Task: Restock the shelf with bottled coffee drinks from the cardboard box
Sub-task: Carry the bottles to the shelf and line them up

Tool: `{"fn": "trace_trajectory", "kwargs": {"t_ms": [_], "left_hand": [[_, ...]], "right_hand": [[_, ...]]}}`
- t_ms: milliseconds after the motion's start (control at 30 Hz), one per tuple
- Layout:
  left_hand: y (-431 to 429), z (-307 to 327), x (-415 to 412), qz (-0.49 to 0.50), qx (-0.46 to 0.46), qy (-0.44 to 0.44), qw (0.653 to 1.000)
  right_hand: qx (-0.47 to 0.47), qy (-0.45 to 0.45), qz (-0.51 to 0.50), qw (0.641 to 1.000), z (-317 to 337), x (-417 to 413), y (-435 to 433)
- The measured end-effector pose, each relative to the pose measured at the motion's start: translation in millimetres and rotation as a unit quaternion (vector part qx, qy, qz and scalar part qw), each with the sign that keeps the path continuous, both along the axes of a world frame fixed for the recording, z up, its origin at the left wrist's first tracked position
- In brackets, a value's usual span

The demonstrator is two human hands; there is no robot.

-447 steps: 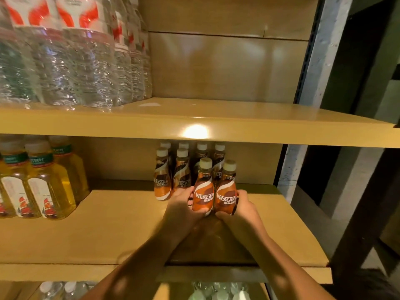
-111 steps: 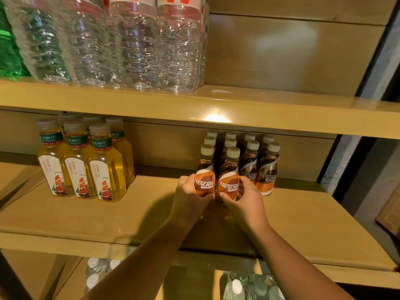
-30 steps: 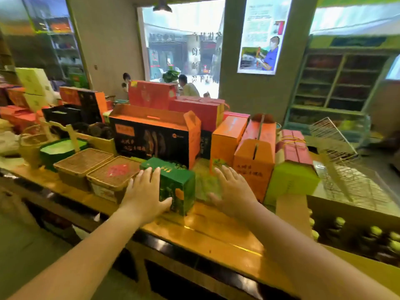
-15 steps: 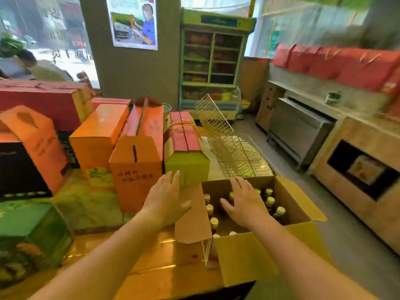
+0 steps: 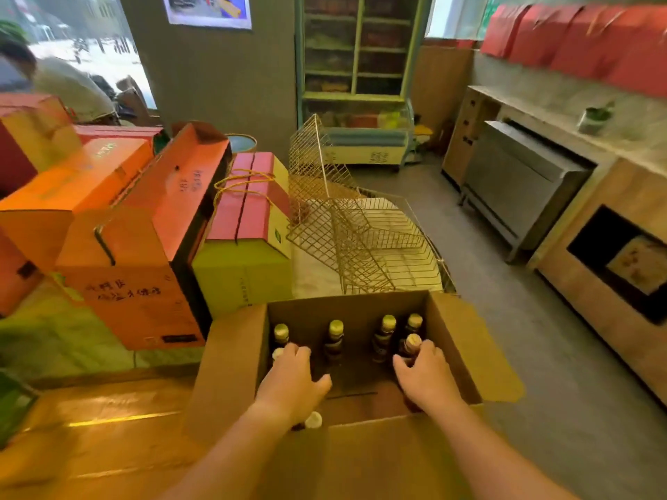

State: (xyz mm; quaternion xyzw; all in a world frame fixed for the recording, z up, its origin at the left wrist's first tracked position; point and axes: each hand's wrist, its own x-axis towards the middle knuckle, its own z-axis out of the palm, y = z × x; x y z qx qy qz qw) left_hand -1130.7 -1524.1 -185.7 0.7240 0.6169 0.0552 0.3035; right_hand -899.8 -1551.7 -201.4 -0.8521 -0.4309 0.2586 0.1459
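Cardboard box (image 5: 231, 369) sits open on the wooden counter (image 5: 101, 438), its flaps folded outward and its brown walls plain. Inside stand bottled coffee drinks (image 5: 335, 341), dark-bodied with pale, cream-coloured caps; about 7 caps show, most along the far wall and 1 near the front edge below the left wrist. Labels are too blurred to read.

Both bare hands are down inside the box. Left hand (image 5: 292, 384) covers a bottle on the left side, fingers curled over it, but I cannot tell whether it truly grips. Right hand (image 5: 426, 377) is wrapped against a bottle (image 5: 411, 346) on the right side, fingers curved around its shoulder; whether they are tight on it is also unclear.

Beside the box on the left stand orange gift cartons (image 5: 144, 247) and a green-and-red carton (image 5: 249, 243) with a yellow cord handle. Just behind the box lies a heap of wire racks (image 5: 353, 225). A glass-fronted cabinet (image 5: 355, 77) stands at the back wall
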Motion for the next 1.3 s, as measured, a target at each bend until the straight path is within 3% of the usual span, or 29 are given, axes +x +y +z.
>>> {"fn": "trace_trajectory", "kwargs": {"t_ms": [233, 400, 533, 567, 700, 933, 1100, 1300], "left_hand": [[0.0, -32.2, 10.0, 0.218, -0.204, -0.042, 0.954], [16.1, -61.0, 12.1, 0.412, -0.311, -0.191, 0.835], [24.8, -84.2, 11.5, 0.473, -0.311, -0.236, 0.79], [26.3, -89.0, 14.0, 0.479, -0.296, -0.217, 0.797], [32.0, -108.0, 23.6, 0.413, -0.223, -0.035, 0.882], [44.5, -131.3, 25.0, 0.288, -0.194, 0.035, 0.937], [49.4, -132.9, 27.6, 0.203, -0.179, 0.034, 0.962], [47.8, -134.5, 34.7, 0.158, -0.174, -0.051, 0.971]], "right_hand": [[-0.112, 0.203, -0.144, 0.962, -35.7, 24.3, 24.1], [-0.166, 0.278, -0.207, 0.923, -60.5, 37.5, 30.8], [-0.16, 0.268, -0.244, 0.918, -69.4, 44.4, 34.6], [-0.152, 0.256, -0.255, 0.92, -71.1, 45.5, 36.9], [-0.164, 0.24, -0.259, 0.921, -97.7, 50.7, 44.0], [-0.154, 0.249, -0.162, 0.942, -98.1, 57.8, 45.2], [-0.162, 0.217, -0.077, 0.96, -105.9, 63.9, 44.7], [-0.18, 0.224, 0.051, 0.956, -113.0, 55.4, 45.9]]}}
